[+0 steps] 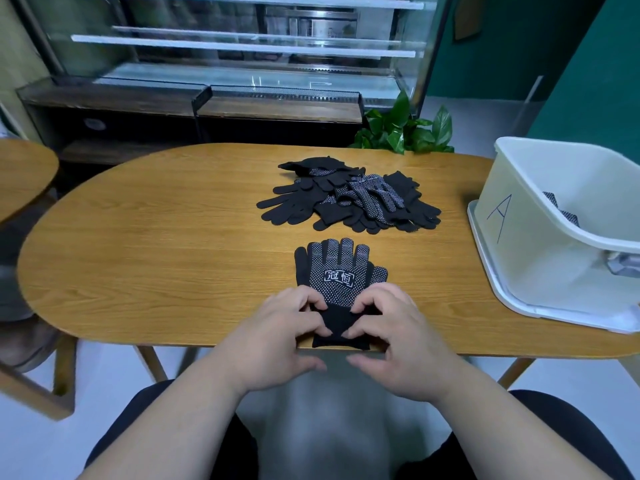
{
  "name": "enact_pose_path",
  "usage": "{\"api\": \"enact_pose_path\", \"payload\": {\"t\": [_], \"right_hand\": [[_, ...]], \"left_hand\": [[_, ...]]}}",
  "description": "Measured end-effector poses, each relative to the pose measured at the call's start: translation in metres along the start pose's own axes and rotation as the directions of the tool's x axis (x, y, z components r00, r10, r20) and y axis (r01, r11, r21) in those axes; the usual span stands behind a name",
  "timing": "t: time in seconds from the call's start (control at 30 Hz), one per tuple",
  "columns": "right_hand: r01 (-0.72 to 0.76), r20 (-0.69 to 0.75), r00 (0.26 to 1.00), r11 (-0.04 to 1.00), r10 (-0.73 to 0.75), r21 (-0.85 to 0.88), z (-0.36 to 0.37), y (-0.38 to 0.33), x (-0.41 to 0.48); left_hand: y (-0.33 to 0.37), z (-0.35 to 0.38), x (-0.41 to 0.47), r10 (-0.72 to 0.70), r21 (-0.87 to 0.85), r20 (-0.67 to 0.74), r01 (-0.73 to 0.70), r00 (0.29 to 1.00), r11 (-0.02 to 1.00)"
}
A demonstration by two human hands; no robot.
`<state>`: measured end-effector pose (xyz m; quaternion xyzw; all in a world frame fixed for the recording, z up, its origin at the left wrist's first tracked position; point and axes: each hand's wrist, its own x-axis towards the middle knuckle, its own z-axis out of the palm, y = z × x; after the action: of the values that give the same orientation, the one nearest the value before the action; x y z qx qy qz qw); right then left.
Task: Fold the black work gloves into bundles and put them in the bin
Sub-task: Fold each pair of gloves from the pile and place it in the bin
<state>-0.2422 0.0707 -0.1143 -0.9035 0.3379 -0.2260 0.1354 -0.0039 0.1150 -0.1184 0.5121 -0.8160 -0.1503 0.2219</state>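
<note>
— Where does the glove pair (341, 271) sit, taking the bin (540, 244) as the mark?

— To the left of the bin and nearer the person, flat on the worktop (173, 254) at its near edge. The fingers point away and the dotted palm faces up (white characters are printed across it). A thumb shows on each side, so it looks like two gloves laid one on the other.

— And the hands?

— Both are on the plain black cuff. The left hand (284, 327) pinches its left side and the right hand (391, 327) its right side, with fingers curled and thumbs tucked beneath.

— The other gloves?

— A loose pile (349, 199) lies left of the bin and further back, apart from the glove pair.

— Anything in the bin?

— One dotted black bundle (561, 209) shows over its rim. The bin's white wall carries a blue letter A, and the bin stands on the worktop. A leafy plant (401, 129) rises behind the worktop, back and left of the bin.
</note>
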Motion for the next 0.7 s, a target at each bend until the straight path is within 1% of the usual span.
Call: {"api": "enact_pose_path", "payload": {"t": [0.1,0.17,0.2,0.27,0.3,0.33,0.37,0.4,0.43,0.47,0.53,0.57,0.6,0.67,0.7], "right_hand": [[-0.015,0.055,0.998,0.997,0.019,-0.078,0.001,-0.003,-0.002],[-0.007,0.027,1.000,0.996,0.009,-0.091,0.002,-0.008,-0.003],[-0.011,-0.008,1.000,0.998,0.011,-0.062,0.000,-0.012,-0.003],[-0.062,-0.102,0.992,0.994,0.071,0.089,-0.008,-0.024,-0.002],[-0.088,-0.150,0.982,0.980,0.116,0.178,-0.014,-0.032,-0.001],[-0.115,-0.192,0.967,0.959,0.168,0.261,-0.023,-0.042,0.001],[-0.149,-0.219,0.948,0.930,0.231,0.337,-0.029,-0.051,0.005],[-0.179,-0.239,0.925,0.894,0.295,0.410,-0.038,-0.061,0.008],[-0.199,-0.250,0.902,0.853,0.352,0.483,-0.047,-0.070,0.011],[-0.198,-0.261,0.880,0.806,0.398,0.558,-0.057,-0.080,0.014],[-0.136,-0.280,0.848,0.695,0.450,0.706,-0.080,-0.099,0.020],[-0.088,-0.277,0.844,0.628,0.460,0.773,-0.090,-0.106,0.023],[-0.040,-0.274,0.844,0.564,0.461,0.825,-0.099,-0.111,0.025],[0.008,-0.249,0.850,0.461,0.465,0.887,-0.113,-0.121,0.029],[0.022,-0.241,0.848,0.423,0.472,0.906,-0.119,-0.125,0.031]], "left_hand": [[0.006,0.001,-0.001,0.043,0.037,-0.060,-0.041,0.997,0.998],[0.012,0.002,-0.004,0.055,0.050,-0.117,-0.050,0.992,0.998],[0.015,0.002,-0.007,0.047,0.037,-0.141,-0.042,0.989,0.998],[0.025,-0.004,-0.010,-0.010,-0.071,-0.210,-0.005,0.978,0.997],[0.035,-0.010,-0.011,-0.075,-0.174,-0.235,0.034,0.969,0.984],[0.047,-0.019,-0.011,-0.160,-0.305,-0.243,0.081,0.957,0.949],[0.055,-0.023,-0.010,-0.252,-0.428,-0.228,0.136,0.941,0.893],[0.065,-0.030,-0.008,-0.322,-0.512,-0.221,0.171,0.920,0.842],[0.076,-0.037,-0.004,-0.363,-0.571,-0.238,0.173,0.901,0.802],[0.089,-0.048,0.000,-0.393,-0.635,-0.261,0.149,0.882,0.758],[0.111,-0.070,0.007,-0.420,-0.780,-0.289,0.043,0.860,0.625],[0.117,-0.080,0.009,-0.419,-0.841,-0.251,0.018,0.873,0.541],[0.121,-0.088,0.010,-0.390,-0.893,-0.170,0.026,0.905,0.448],[0.128,-0.100,0.007,-0.256,-0.963,0.038,0.104,0.966,0.250],[0.129,-0.103,0.004,-0.188,-0.974,0.129,0.159,0.974,0.159]]}}
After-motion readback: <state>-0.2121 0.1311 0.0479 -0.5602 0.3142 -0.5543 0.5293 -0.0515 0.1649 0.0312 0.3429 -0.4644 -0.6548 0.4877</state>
